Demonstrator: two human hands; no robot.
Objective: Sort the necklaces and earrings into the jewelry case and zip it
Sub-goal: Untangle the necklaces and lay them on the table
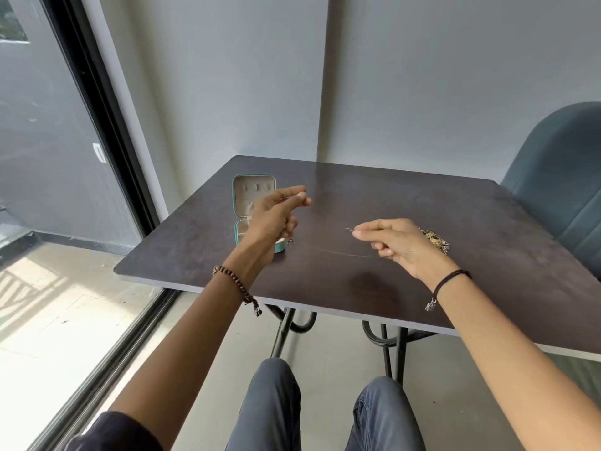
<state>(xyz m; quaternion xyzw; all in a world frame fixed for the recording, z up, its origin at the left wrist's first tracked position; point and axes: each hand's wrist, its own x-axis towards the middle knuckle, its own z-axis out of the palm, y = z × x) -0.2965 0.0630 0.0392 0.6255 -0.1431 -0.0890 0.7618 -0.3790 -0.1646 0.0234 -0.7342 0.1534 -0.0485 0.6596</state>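
Observation:
A small teal jewelry case lies open at the table's left side, its pale lining showing. My left hand hovers in front of it, pinching one end of a thin necklace chain between thumb and forefinger. My right hand pinches the chain's other end, its clasp at the fingertips. The chain sags in a fine loop between both hands, just above the table. A small ring-shaped pendant dangles below my left hand. A heap of gold jewelry lies behind my right hand, partly hidden.
The dark brown table stands in a corner against grey walls. A blue-grey chair is at its right. A glass door with a black frame runs along the left. My knees are under the near edge.

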